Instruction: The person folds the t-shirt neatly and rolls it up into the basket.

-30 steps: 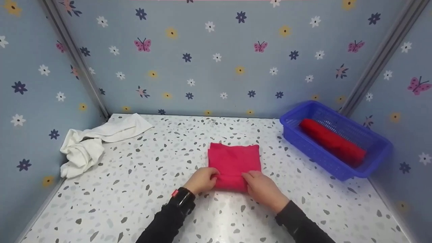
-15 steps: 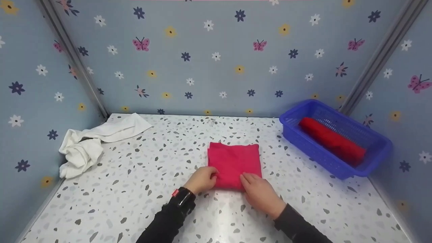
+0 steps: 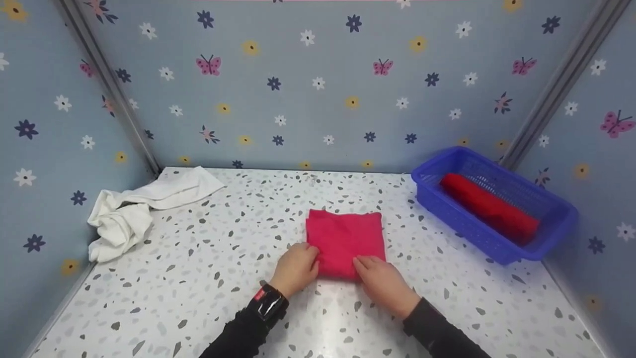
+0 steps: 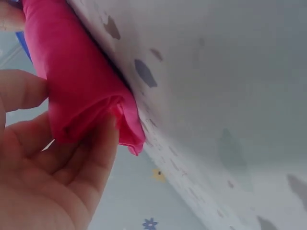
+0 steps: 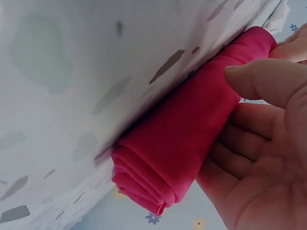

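A bright pink cloth [image 3: 348, 233] lies as a flat, roughly square piece in the middle of the table, its near edge rolled up. My left hand [image 3: 295, 267] grips the left end of that roll. In the left wrist view the thumb [image 4: 21, 89] presses one side of the roll while the fingers tuck in at its open end. My right hand [image 3: 387, 283] holds the roll's right end, fingertips on top in the head view. Several layers show at the cloth's end in the right wrist view, where the thumb [image 5: 261, 79] lies across the roll.
At the right stands a blue plastic basket [image 3: 459, 226] with a rolled red cloth [image 3: 489, 206] in it. A crumpled white cloth [image 3: 124, 223] lies at the left, against the side wall. Flower-patterned panels [image 3: 298, 99] enclose the speckled table [image 3: 238, 223].
The crease across the cloth's near part has gone, and its near edge sits slightly farther from me. My left hand has turned a little, and my right fingers have shifted slightly left.
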{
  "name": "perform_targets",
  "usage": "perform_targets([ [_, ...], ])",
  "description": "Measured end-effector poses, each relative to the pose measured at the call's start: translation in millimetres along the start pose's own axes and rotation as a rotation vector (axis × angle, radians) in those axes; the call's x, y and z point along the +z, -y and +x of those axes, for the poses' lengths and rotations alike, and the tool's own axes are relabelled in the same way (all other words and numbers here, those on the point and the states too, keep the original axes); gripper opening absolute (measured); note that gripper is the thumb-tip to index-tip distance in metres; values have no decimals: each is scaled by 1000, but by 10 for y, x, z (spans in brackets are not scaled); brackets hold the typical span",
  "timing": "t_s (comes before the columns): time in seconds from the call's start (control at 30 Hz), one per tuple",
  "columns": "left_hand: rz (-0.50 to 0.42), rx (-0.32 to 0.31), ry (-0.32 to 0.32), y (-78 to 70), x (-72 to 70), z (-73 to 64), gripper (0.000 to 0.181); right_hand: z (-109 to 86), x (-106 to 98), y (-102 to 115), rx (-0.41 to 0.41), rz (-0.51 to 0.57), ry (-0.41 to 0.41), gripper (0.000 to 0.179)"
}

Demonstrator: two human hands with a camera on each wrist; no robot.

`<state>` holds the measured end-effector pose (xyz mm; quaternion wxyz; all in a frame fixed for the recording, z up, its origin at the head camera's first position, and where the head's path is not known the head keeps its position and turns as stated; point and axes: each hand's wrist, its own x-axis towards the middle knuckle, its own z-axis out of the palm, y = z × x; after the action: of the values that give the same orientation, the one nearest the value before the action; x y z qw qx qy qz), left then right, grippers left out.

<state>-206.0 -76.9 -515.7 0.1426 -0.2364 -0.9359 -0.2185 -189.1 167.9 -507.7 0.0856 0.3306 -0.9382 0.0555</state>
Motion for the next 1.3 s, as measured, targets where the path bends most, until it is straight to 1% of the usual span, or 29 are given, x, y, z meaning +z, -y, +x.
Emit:
perform_targets([
  [0.1,112,97,-87,-53,-2,-24,10,3,2,-14,-4,6,-5,45],
  [0.17,168,150,-129,-80,3,-38,13,6,7,-25,-6,12,-8,45],
  [0.23,210,184,-153,-102,12,-50,14,8,8,-29,-1,17,-5,45],
  [0.3,249,201,-158,-116,20,-57,16,13,6,-30,8,21,-1,45],
  [0.47,298,199,-110,-132,9,-60,19,32,7,-34,17,24,5,45],
  [0.73,302,177,-19,-115,4,-9,15,79,6,-70,27,73,15,41],
  [0.87,284,157,6,-106,3,7,16,101,12,-94,13,73,12,37],
  [0.97,266,145,21,-102,0,19,17,100,17,-104,0,67,-5,34],
  [1.17,223,97,98,-97,-12,68,19,87,23,-99,-28,58,-53,29],
  [1.3,184,76,139,-86,-10,80,21,80,31,-88,-23,66,-56,26],
])
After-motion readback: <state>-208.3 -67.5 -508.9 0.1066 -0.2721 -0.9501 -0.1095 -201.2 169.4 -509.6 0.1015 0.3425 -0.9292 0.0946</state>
